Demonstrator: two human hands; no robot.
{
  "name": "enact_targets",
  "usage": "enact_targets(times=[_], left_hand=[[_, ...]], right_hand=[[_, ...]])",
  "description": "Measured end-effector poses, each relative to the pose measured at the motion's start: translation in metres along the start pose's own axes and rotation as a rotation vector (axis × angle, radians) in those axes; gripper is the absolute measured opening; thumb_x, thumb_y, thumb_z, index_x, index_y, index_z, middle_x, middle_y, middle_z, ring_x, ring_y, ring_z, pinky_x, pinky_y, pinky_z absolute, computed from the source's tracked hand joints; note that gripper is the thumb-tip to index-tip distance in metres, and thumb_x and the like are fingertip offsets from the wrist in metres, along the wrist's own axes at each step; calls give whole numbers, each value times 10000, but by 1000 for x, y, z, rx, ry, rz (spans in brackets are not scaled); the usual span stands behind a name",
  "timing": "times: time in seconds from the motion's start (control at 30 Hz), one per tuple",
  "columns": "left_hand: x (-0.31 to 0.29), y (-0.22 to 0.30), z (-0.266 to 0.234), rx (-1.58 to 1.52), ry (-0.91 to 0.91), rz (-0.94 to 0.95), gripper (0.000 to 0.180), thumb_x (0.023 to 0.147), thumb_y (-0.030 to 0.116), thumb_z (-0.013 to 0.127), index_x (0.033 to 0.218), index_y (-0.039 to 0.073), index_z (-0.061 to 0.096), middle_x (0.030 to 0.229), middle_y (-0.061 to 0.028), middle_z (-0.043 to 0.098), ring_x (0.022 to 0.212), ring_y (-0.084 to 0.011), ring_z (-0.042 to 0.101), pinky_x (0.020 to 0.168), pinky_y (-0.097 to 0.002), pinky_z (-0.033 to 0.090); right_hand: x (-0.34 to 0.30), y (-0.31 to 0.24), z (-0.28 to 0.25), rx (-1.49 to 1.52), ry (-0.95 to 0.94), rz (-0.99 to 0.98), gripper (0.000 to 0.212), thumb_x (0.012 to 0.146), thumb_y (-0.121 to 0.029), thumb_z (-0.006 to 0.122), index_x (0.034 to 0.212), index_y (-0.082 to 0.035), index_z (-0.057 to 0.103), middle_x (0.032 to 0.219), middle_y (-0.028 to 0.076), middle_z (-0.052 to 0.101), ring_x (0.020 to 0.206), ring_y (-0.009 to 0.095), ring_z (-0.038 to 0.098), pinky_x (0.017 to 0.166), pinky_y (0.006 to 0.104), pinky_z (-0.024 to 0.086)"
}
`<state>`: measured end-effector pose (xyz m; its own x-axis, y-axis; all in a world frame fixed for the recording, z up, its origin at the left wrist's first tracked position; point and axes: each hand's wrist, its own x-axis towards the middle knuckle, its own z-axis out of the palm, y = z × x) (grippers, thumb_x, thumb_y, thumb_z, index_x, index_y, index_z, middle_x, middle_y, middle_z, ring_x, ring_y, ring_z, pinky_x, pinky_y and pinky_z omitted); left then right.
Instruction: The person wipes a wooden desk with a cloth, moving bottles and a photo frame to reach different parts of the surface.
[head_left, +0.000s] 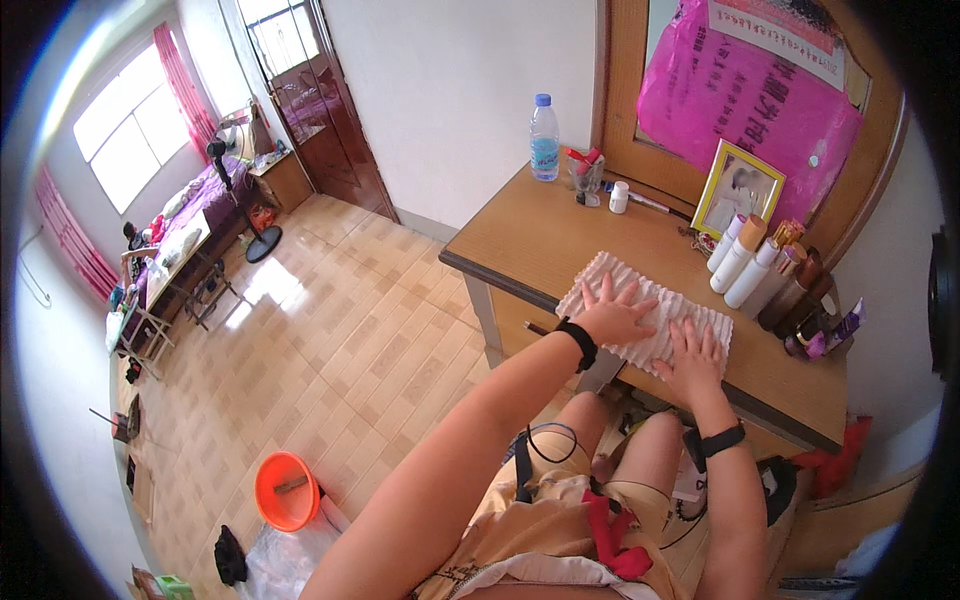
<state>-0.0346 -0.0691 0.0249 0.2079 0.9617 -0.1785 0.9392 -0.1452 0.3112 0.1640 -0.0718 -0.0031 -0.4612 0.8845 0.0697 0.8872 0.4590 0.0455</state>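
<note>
Head view: a ribbed white cloth (pixel 676 303) lies beneath both palms on the desk (pixel 520 225), apparently being smoothed; the next move calls for light, even pressure. Left hand (pixel 612 320) and right hand (pixel 692 365) rest flat, fingers spread, gripping nothing; white bottles (pixel 737 258) stand beyond the right fingertips

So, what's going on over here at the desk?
A person is sitting at a wooden desk with both hands laid on a pale, ridged cloth near its front edge. The left hand rests toward one end and the right hand toward the other, fingers spread, neither gripping it. Behind the cloth stand a framed photo and some white bottles, with a clear plastic bottle at the far left corner.
</note>
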Motion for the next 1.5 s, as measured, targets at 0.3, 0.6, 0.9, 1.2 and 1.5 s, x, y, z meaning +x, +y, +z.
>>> enact_targets(times=[0.3,0.6,0.9,1.2,1.5], left_hand=[[-21,-112,-31,100,93,-159,598,855,624,348,1394,386,244,1504,-38,135,1353,-442,18,983,-714,-8],[-39,-278,-30,521,159,36,399,914,378,382,1308,337,419,1492,8,177,1365,-371,96,988,-702,104],[-38,-272,-43,487,110,-142,373,901,292,386,1260,258,485,1496,19,145,1362,-362,108,1009,-664,149],[-26,-253,-16,389,69,-176,530,896,521,355,1390,345,280,1496,-76,152,1327,-489,84,990,-689,102],[-1,-161,-10,222,200,-51,427,873,427,464,1255,240,505,1353,-151,409,1238,-424,358,993,-555,304]], right_hand=[[68,-95,-8,102,26,-136,719,815,-547,503,1396,-185,283,1456,106,243,1338,397,154,1066,548,135],[141,-196,-11,230,-87,-305,748,845,-577,430,1424,-154,218,1491,133,146,1365,403,54,1082,545,47],[156,-206,-2,257,-26,-326,778,828,-631,392,1419,-143,258,1489,127,166,1356,406,106,1075,551,72],[135,-172,4,212,-64,-336,743,865,-617,314,1437,-158,198,1499,107,137,1376,370,48,1092,510,24],[95,-78,6,269,28,-340,718,850,-660,299,1403,-202,299,1470,87,240,1366,334,146,1100,466,67]])
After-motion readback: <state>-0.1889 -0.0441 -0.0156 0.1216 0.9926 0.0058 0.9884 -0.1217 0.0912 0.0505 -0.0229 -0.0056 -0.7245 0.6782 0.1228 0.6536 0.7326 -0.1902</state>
